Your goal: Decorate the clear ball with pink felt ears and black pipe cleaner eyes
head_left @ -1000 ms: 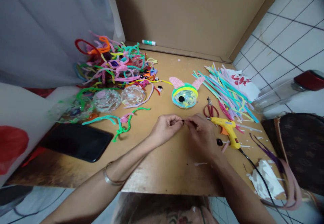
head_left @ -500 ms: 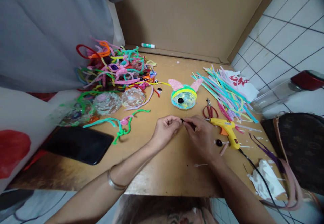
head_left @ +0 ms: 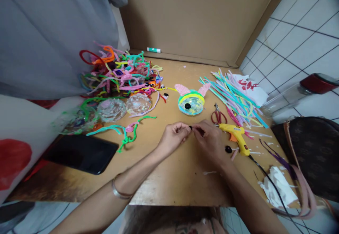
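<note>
Between the fingertips of my left hand [head_left: 174, 135] and my right hand [head_left: 209, 137] is a small black piece [head_left: 190, 128]; its kind is too small to make out. Both hands are closed in a pinch and meet over the table. Just beyond them sits a round craft piece [head_left: 194, 107] with pink pipe-cleaner ears, a green and yellow band and one black round eye. Beside my right hand lies a yellow glue gun [head_left: 238, 134] with an orange trigger. A black round piece [head_left: 228, 149] rests below it, and red-handled pliers [head_left: 218, 115] lie above it.
Tangled pipe cleaners [head_left: 124, 70] are heaped at the back left, near clear round pieces [head_left: 138, 103]. A phone [head_left: 82, 153] lies at the left. Straight pipe cleaners [head_left: 235, 96], a bottle [head_left: 293, 93], a brown bag [head_left: 309, 153] and crumpled tissue [head_left: 279, 188] occupy the right.
My fingers have shifted slightly around the small black piece, still pinched between both hands. The whole view has moved a little; the table items stay in place.
</note>
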A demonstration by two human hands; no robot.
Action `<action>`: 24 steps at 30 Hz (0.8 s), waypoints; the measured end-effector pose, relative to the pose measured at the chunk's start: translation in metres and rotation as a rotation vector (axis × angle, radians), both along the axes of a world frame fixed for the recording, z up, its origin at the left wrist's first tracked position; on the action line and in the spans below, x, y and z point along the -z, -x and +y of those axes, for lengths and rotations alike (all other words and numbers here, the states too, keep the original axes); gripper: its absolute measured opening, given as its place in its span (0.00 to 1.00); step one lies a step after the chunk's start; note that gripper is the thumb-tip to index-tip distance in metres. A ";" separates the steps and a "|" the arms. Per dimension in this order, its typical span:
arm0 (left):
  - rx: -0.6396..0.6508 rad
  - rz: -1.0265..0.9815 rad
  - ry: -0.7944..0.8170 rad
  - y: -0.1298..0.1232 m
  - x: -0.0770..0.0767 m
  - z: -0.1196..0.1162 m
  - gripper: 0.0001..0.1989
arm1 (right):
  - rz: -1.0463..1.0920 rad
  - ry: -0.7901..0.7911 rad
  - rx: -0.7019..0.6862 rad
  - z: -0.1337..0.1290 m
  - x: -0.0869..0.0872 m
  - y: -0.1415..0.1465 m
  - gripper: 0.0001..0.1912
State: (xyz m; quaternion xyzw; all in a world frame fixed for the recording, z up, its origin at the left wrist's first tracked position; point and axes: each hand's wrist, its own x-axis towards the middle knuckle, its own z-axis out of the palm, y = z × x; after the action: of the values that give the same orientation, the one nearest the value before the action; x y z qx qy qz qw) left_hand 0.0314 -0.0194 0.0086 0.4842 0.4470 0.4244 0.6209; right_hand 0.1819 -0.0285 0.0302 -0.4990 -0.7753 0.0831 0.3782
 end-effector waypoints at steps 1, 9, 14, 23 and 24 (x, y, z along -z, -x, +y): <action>0.022 0.046 -0.030 0.002 -0.001 0.001 0.14 | -0.016 0.000 -0.014 0.001 0.000 -0.002 0.08; 0.110 0.518 -0.464 0.011 -0.006 0.005 0.08 | -0.232 -0.003 -0.138 -0.003 0.001 -0.006 0.13; 0.182 0.498 -0.427 0.013 -0.006 0.004 0.07 | -0.262 -0.009 -0.140 -0.002 0.004 -0.007 0.14; 0.067 0.140 -0.018 0.007 -0.011 0.004 0.08 | -0.163 -0.008 -0.085 0.000 -0.002 -0.008 0.10; 0.052 0.110 0.006 0.006 -0.011 0.004 0.08 | -0.155 0.001 -0.080 -0.001 -0.003 -0.007 0.10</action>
State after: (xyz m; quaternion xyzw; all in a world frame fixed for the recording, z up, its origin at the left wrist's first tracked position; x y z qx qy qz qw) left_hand 0.0250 -0.0158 0.0192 0.5163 0.4691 0.3794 0.6078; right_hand 0.1891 -0.0292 0.0332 -0.4728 -0.8214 0.0599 0.3132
